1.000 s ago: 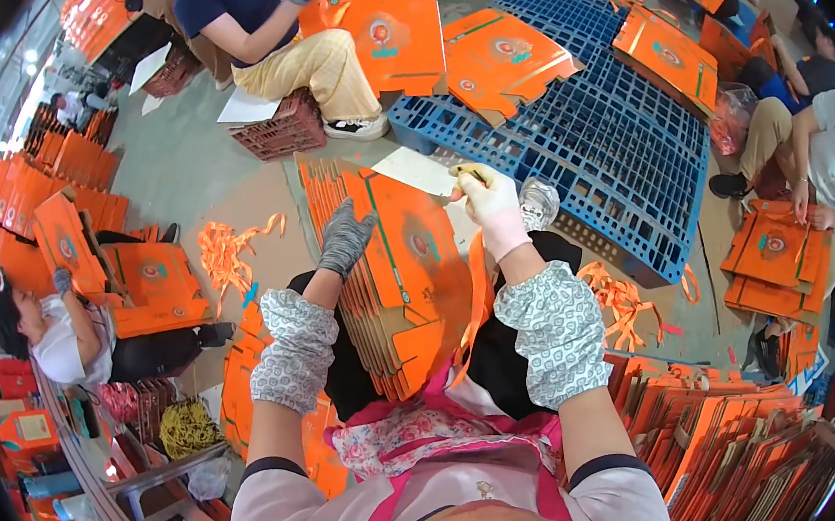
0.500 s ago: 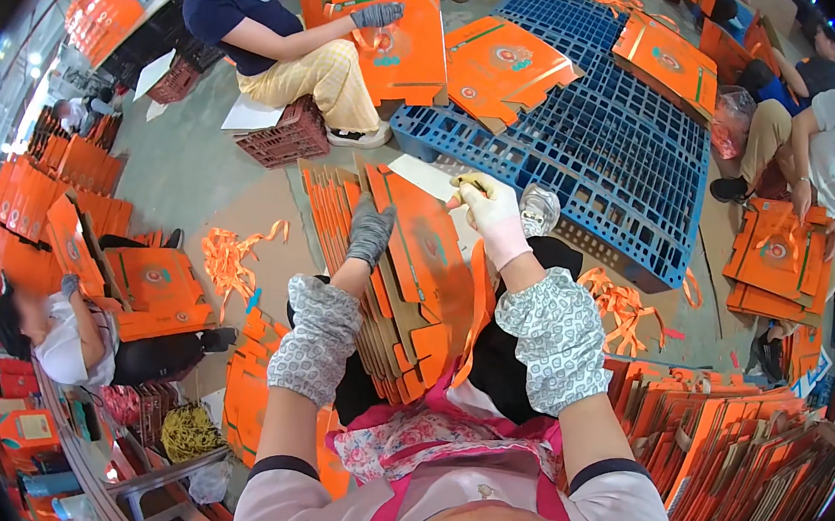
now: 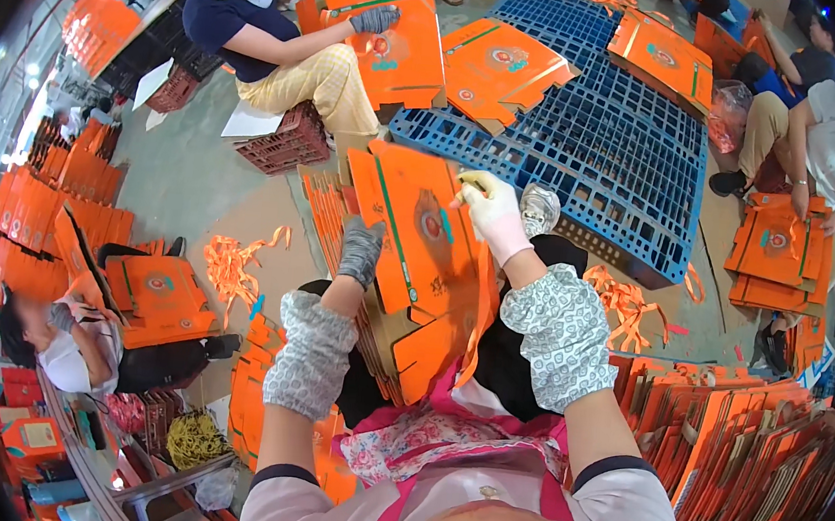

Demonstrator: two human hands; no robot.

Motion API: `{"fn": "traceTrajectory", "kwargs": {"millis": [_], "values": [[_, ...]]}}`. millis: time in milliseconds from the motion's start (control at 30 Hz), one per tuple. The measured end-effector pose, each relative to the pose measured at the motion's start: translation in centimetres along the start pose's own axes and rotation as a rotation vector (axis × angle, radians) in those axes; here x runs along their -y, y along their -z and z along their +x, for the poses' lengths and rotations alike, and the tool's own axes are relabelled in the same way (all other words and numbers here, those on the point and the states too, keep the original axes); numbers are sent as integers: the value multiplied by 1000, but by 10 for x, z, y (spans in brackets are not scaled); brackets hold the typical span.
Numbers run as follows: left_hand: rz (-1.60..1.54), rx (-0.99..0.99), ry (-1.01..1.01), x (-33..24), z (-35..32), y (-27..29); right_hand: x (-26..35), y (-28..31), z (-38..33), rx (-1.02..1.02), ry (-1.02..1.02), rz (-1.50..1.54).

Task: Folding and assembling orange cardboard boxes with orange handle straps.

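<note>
A flat orange carton [image 3: 421, 226] with a green stripe and a round print leans across my lap. My left hand [image 3: 362, 251], in a grey glove, is closed on its left edge. Behind and beneath it stand more folded orange cartons [image 3: 322, 206], brown edges showing. My right hand [image 3: 494, 213], in a pale glove with yellowish fingertips, is at the carton's upper right edge. Its fingers are pinched together; what they hold is too small to make out. An orange ribbon [image 3: 480, 317] hangs down along the carton's right side, below my right wrist.
A blue plastic pallet [image 3: 627, 170] with flat cartons lies ahead. Ribbon piles [image 3: 236, 268] are on the floor left, others [image 3: 624, 306] right. A long row of upright cartons [image 3: 740, 462] fills the right. Co-workers [image 3: 258, 34] sit around with cartons; one is on a crate [image 3: 288, 143].
The front carton has come away from the stack and tilted so its printed face shows more fully. My left hand has shifted slightly left and down; my right hand has barely moved.
</note>
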State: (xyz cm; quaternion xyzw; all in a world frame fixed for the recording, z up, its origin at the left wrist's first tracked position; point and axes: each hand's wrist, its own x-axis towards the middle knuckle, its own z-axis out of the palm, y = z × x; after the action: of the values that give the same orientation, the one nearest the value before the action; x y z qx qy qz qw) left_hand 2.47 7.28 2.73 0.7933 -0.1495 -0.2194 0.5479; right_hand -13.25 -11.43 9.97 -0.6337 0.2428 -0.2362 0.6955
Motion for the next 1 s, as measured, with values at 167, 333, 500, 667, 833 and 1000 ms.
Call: {"fn": "traceTrajectory", "kwargs": {"millis": [167, 333, 500, 667, 833, 1000], "values": [[-83, -32, -185, -56, -33, 12, -5, 6, 5, -47, 65, 15], [-152, 29, -218, -74, -44, -5, 8, 0, 16, 73, 154, -112], [-308, 177, -141, -67, -42, -11, -8, -2, 50, 165, 129, -379], [-218, 210, -122, -58, -43, -24, -10, -1, 63, 107, 263, -614], [-302, 245, -96, -60, -42, -20, -3, 0, 61, 126, 211, -713], [-161, 302, -96, -61, -44, -22, -6, -3, 62, 121, 295, -733]]}}
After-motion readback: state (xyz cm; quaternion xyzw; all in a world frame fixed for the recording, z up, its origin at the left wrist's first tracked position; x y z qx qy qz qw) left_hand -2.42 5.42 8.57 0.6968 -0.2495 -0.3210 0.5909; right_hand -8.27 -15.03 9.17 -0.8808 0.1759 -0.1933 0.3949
